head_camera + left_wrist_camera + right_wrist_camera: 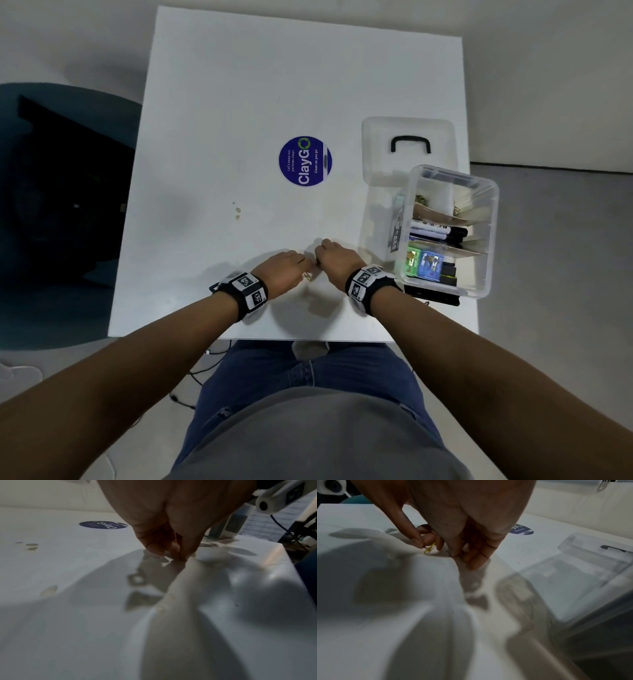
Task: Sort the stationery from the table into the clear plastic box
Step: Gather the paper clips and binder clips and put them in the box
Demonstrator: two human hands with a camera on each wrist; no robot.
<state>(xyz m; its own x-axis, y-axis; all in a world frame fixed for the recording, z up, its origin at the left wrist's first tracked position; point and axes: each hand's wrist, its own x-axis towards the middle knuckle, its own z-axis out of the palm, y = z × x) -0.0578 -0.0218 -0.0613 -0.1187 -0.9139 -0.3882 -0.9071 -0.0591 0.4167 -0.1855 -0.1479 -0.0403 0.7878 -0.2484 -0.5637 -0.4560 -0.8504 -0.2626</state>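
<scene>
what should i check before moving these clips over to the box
1. Left hand has the yellow paper clip: ok, pinched at the fingertips, low over the table.
2. Right hand has something: cannot tell; its fingers curl down at the table over something small and blurred.
3. Clear plastic box is open: ok, the lid lies on the table beyond it.
4. Way to the box is free: ok, only bare table lies between.
5. Which compartment takes clips: cannot tell; markers fill the middle one.
</scene>
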